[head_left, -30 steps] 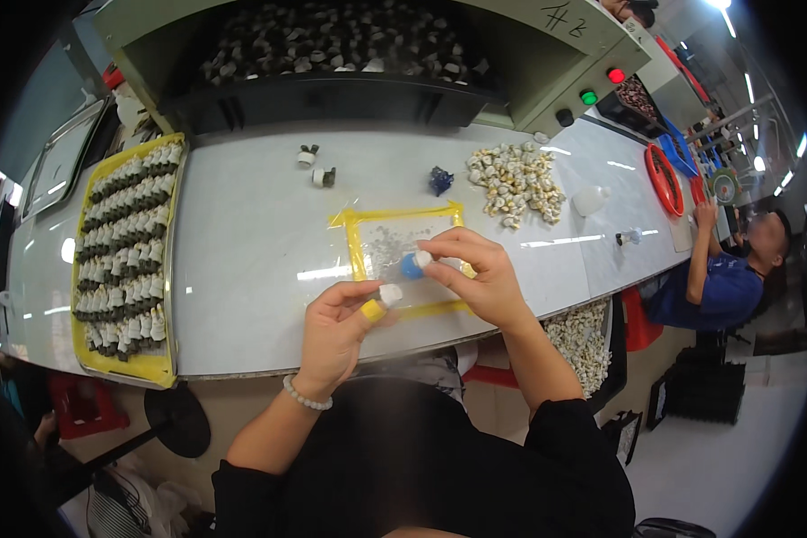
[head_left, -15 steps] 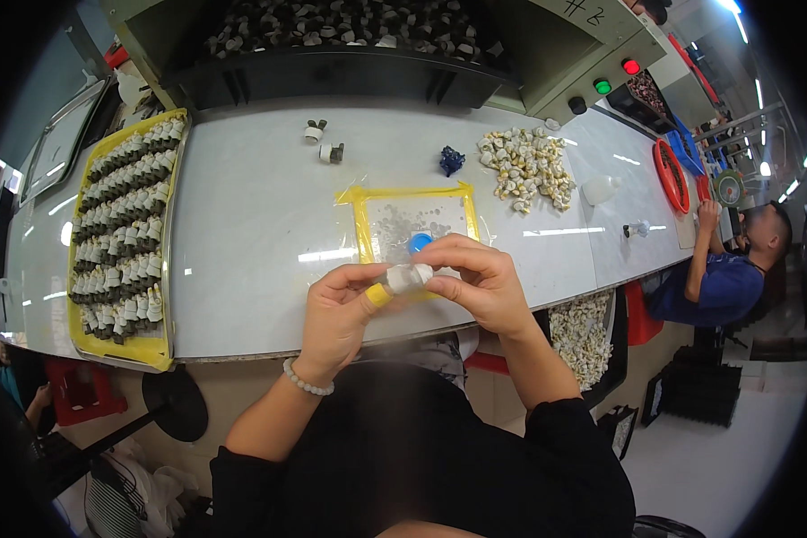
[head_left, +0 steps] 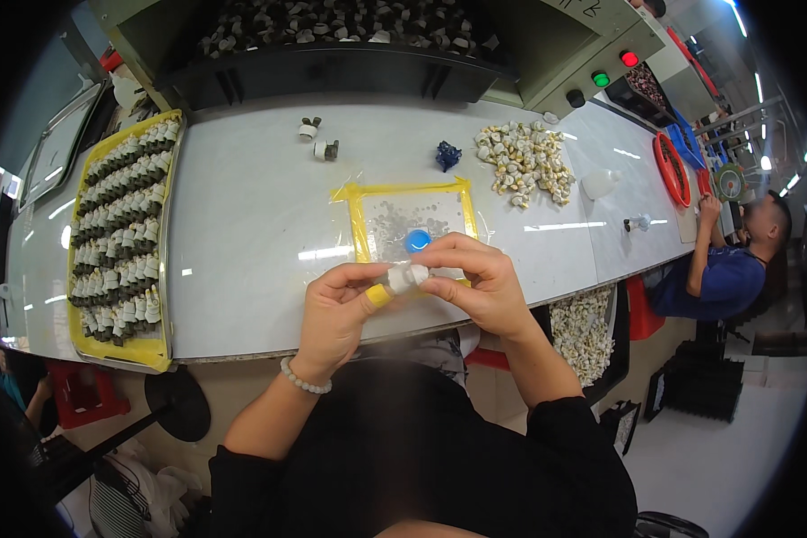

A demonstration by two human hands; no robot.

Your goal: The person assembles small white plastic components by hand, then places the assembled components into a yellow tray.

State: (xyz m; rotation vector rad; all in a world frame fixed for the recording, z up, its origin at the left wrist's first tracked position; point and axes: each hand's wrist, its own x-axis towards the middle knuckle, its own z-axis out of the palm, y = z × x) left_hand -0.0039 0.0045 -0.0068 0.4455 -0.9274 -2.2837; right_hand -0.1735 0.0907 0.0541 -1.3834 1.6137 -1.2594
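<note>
My left hand (head_left: 334,316) and my right hand (head_left: 472,285) meet above the front edge of the grey-white table (head_left: 242,224), both pinching one small white cylindrical part (head_left: 407,276). My left thumb wears a yellow finger cot (head_left: 378,295). Just beyond the hands lies a clear mat with a yellow taped border (head_left: 360,215), and a small blue disc (head_left: 417,240) rests on it.
A yellow tray (head_left: 166,351) filled with rows of white-and-dark parts lies at the left. A heap of pale parts (head_left: 522,163), a blue piece (head_left: 446,155) and two small parts (head_left: 318,140) sit farther back. A bin of parts (head_left: 332,27) stands behind. Another person (head_left: 726,269) works at the right.
My hands have drawn together and nearer to me, bringing the white part off the mat. The blue disc now lies uncovered on the mat.
</note>
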